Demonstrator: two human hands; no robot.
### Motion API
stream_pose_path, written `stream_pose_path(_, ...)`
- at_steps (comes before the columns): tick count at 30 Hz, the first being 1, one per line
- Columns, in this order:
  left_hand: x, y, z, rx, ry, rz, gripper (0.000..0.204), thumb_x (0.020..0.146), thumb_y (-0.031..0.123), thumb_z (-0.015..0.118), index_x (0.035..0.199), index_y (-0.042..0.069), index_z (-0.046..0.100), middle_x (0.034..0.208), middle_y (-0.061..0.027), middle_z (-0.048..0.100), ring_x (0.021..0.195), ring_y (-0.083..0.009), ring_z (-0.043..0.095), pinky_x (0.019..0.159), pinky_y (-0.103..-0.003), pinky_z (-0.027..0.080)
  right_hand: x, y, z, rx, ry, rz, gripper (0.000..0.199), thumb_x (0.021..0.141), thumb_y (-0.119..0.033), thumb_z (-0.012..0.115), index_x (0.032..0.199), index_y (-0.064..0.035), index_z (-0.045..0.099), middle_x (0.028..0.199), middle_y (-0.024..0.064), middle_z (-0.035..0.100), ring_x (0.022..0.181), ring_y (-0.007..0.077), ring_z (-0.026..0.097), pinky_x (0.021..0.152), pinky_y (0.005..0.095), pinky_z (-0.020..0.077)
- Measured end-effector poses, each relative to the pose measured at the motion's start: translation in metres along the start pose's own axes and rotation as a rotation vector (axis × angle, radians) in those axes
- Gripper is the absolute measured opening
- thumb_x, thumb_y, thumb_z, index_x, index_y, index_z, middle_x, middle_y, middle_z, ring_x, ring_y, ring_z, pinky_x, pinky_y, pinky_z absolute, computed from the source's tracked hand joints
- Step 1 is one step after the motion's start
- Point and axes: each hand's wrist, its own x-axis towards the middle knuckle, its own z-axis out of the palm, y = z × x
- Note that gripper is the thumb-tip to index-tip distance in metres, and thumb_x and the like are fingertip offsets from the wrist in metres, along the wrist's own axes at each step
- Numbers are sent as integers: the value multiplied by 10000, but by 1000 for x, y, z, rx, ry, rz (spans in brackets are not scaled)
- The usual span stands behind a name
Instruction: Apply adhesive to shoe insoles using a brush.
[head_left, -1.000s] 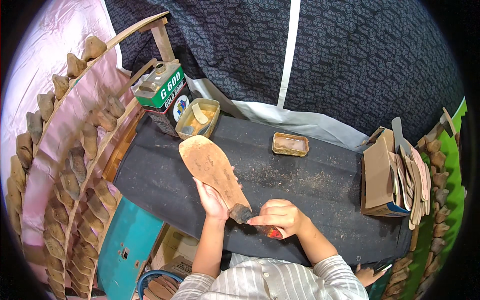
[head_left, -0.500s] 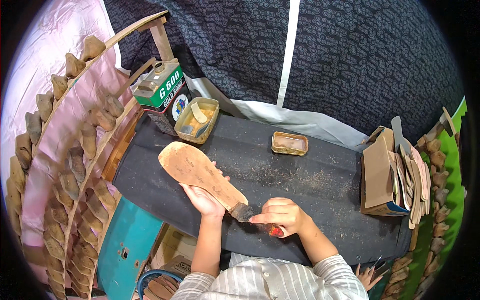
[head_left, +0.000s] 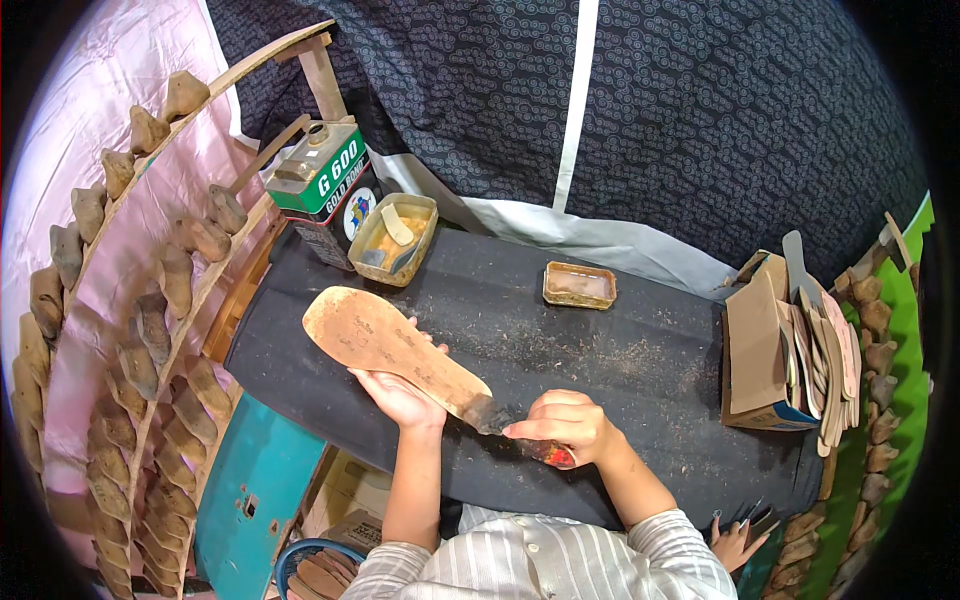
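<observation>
A tan insole lies slanted across my left hand, its broad end up to the left. The fingers pass beneath it and the thumb rests along the near edge. My right hand is closed on a flat brush with dark, crusted bristles and some red on its handle. Those bristles touch the narrow lower-right end of the insole. Faint marks show on the insole's face.
A green and black tin stands by a tub of yellowish stuff. Beyond my right hand sits a small rectangular dish. A cardboard box holds several sole pieces. Shoe lasts line the left racks. Another person's hand shows lower right.
The insole has shifted slightly left with my left hand. The brush has slid a little right along the insole's narrow end.
</observation>
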Motion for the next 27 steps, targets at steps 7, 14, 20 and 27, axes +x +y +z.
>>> stream_pose_path(7, 1, -1, 2, 5, 3, 55, 748, 885, 677, 226, 1340, 107, 392, 1166, -155, 556, 857, -263, 605, 686, -466, 544, -2, -1, 7, 26, -30, -9, 311, 649, -21, 643, 958, -4, 679, 702, 71, 582, 654, 216, 593, 587, 318, 482)
stream_pose_path(14, -2, -1, 6, 23, 74, 96, 754, 881, 685, 221, 1314, 98, 413, 1138, -145, 570, 820, -259, 615, 653, -446, 558, 6, -3, 6, 1, 48, -23, 339, 619, -8, 628, 955, -7, 678, 698, 64, 578, 654, 215, 593, 587, 318, 483)
stream_pose_path(20, -2, 0, 6, 39, 110, 134, 738, 878, 691, 231, 1323, 132, 417, 1129, -136, 576, 828, -250, 606, 677, -436, 535, -2, -1, 8, 1, 9, -17, 370, 599, -2, 620, 964, -17, 678, 690, 64, 573, 652, 217, 589, 588, 321, 483)
stream_pose_path(27, -2, 2, 2, 26, 45, 195, 698, 899, 648, 254, 1343, 128, 397, 1162, -152, 565, 849, -264, 599, 691, -460, 524, -7, -2, -5, -48, -33, 54, 363, 598, 4, 629, 958, -8, 675, 664, 70, 566, 643, 223, 583, 593, 321, 480)
